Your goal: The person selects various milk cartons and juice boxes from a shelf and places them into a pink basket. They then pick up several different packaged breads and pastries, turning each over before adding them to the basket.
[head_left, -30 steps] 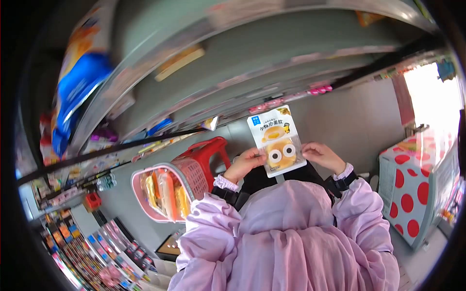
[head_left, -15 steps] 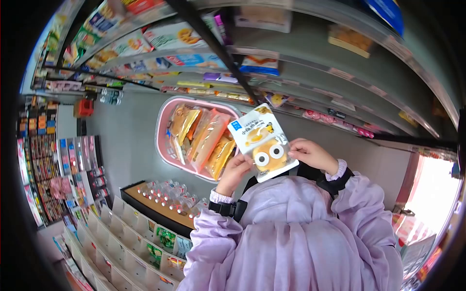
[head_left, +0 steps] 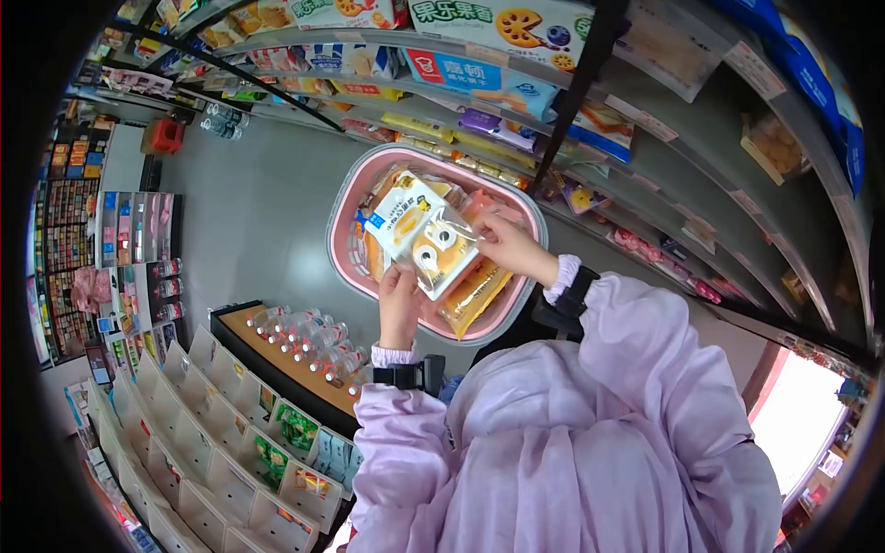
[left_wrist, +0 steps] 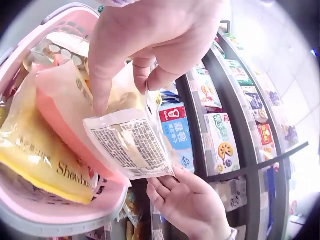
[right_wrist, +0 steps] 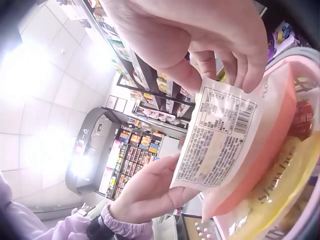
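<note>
A white bread packet [head_left: 406,217] with a see-through window and two cartoon eyes is held between both hands, over the pink basket [head_left: 343,226]. My left hand [head_left: 398,300] pinches its near left edge between thumb and fingers. At the opposite edge, the right hand [head_left: 512,247] pinches the clear film. Printed text covers the packet's back [left_wrist: 132,145] in the left wrist view. Beneath it in the basket lie a yellow bag [left_wrist: 45,155] and a pink-and-white bag [right_wrist: 270,150], among other packaged foods partly hidden by the packet.
Shelves of boxed and bagged snacks [head_left: 479,78] run close along the basket's far and right sides. Several clear bottles [head_left: 309,341] stand on a low wooden-topped stand at the left. Nearer is a tiered white rack [head_left: 221,442] with a few packets.
Both hands have carried the packet leftward over the basket, and it now tilts more. The head view has turned left, bringing basket, bottles and rack into fuller view.
</note>
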### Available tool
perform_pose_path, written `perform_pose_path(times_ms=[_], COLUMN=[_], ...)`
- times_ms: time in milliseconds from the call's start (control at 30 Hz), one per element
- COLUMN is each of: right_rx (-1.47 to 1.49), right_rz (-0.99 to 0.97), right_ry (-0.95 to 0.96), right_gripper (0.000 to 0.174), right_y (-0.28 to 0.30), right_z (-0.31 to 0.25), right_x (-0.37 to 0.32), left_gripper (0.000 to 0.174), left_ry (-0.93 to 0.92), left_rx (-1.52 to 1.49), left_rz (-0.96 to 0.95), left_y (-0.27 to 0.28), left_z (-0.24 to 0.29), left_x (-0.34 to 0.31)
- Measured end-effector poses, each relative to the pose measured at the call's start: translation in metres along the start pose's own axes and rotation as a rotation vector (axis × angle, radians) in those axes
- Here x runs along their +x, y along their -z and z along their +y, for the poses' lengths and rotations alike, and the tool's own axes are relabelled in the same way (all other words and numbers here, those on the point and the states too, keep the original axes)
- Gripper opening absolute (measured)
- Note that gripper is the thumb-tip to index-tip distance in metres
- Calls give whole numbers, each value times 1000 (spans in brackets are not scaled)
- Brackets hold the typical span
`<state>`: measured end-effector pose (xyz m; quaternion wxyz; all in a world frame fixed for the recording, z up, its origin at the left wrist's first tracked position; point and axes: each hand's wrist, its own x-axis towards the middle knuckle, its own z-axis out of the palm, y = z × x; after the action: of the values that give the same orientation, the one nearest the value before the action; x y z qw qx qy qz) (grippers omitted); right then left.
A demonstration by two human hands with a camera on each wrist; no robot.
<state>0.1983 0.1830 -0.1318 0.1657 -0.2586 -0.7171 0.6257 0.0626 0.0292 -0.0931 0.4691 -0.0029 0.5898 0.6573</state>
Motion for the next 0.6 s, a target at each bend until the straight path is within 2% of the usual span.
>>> perform_pose_path(times_ms=[67, 100, 167, 333, 400, 533, 600], right_rx=[-52, -29, -34, -122, -185, -194, -131], right_rz=[30, -20, -12, 53, 97, -181, -214], right_ry=[-18, -77, -69, 22, 33, -143, -127], right_gripper=[22, 26, 28, 31, 30, 31, 31], right_y=[-8, -10, -15, -7, 2, 32, 43], right_z=[4, 11, 22, 10, -2, -22, -25], right_x=[12, 17, 22, 10, -4, -37, -56], left_gripper=[8, 9, 10, 13, 21, 29, 30], left_ry=[15, 26, 36, 15, 6, -14, -46], left_rx=[49, 86, 142, 233, 200, 178, 221], left_rz=[-29, -44, -49, -75, -60, -18, 18], left_y=[19, 23, 27, 23, 22, 22, 25], left_z=[-6, -4, -4, 2, 2, -3, -6], left_x=[18, 22, 28, 17, 12, -5, -11])
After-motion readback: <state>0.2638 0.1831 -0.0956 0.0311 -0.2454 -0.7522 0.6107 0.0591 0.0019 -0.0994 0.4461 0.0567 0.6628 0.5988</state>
